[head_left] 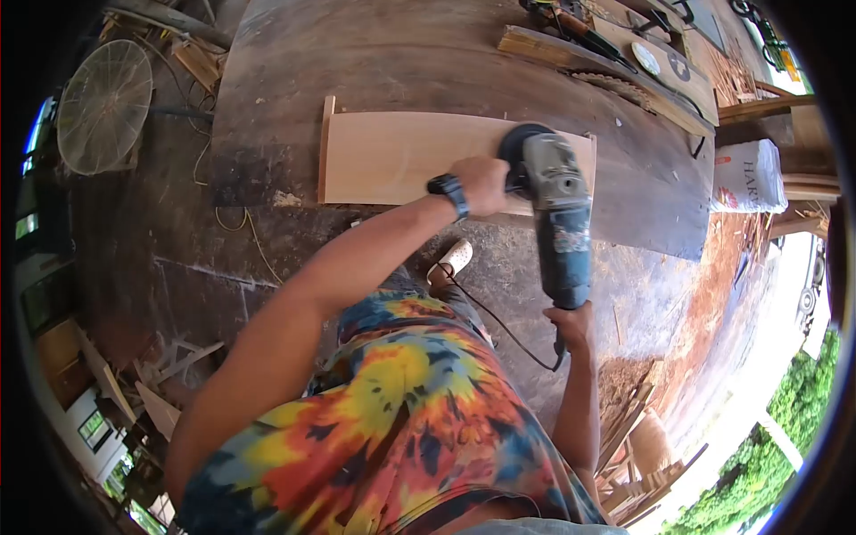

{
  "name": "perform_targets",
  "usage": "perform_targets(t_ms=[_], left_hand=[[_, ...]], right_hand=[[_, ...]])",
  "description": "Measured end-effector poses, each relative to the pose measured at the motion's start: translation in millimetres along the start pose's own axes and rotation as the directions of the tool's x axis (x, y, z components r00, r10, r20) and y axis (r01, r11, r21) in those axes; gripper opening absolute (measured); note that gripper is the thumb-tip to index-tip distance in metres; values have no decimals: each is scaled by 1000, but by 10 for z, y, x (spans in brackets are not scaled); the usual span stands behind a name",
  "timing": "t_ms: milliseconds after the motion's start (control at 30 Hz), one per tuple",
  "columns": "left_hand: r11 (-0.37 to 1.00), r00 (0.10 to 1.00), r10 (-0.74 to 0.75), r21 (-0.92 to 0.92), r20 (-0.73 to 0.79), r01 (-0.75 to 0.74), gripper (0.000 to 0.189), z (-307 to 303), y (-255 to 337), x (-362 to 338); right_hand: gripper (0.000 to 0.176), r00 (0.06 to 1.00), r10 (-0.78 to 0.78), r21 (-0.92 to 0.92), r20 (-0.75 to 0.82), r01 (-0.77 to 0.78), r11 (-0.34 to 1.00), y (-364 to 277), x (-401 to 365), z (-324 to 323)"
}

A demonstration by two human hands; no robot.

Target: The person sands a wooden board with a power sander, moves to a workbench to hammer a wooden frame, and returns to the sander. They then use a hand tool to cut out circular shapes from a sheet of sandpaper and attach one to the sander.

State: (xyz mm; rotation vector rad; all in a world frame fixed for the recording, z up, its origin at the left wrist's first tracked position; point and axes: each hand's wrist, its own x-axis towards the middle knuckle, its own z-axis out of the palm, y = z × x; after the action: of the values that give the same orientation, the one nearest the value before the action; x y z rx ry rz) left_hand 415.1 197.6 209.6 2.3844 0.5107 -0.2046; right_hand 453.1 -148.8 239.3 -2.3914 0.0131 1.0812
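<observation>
Pale wood gives the long panel (401,156) its colour in the head view. It lies flat beside the near edge of the dark, worn table (357,53), between the near left and near right corners, its long axis running left to right. A narrow strip (325,165) stands along its left end.

Both hands are on a blue-and-grey angle grinder (563,236). The left hand (483,185), with a black wristwatch (448,193) behind it, is clenched at the side of the tool's head; the fingers hide just what they wrap. The right hand (576,325) is closed around the rear end, where the power cord (504,328) trails away. The grinder's long axis points forward, away from the body and roughly crosswise to the panel, and its dark round disc (515,147) is over the panel's right part. Whether the disc touches the wood cannot be told. The left hand is at the panel's near side, closer to it than the right, which is beyond the table's near edge, nearer the body.

Toward the far right corner lies a thick wooden beam (553,49).
</observation>
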Motion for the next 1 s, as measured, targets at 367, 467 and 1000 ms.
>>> perform_targets(t_ms=[367, 467, 1000], left_hand=[[1000, 987, 6, -6, -161, -7, 27, 146, 167, 85], [989, 982, -146, -36, -119, 143, 21, -71, -92, -204], [844, 838, -517, 63, -175, 533, 30, -1104, -1812, -1474]], right_hand=[[18, 998, 11, 91, 63, -17, 996, -186, 410, -424], [19, 997, -10, -22, 72, 12, 1000, -418, 378, -196], [49, 941, -213, -342, 263, 298, 891, -1953, 46, 1341]])
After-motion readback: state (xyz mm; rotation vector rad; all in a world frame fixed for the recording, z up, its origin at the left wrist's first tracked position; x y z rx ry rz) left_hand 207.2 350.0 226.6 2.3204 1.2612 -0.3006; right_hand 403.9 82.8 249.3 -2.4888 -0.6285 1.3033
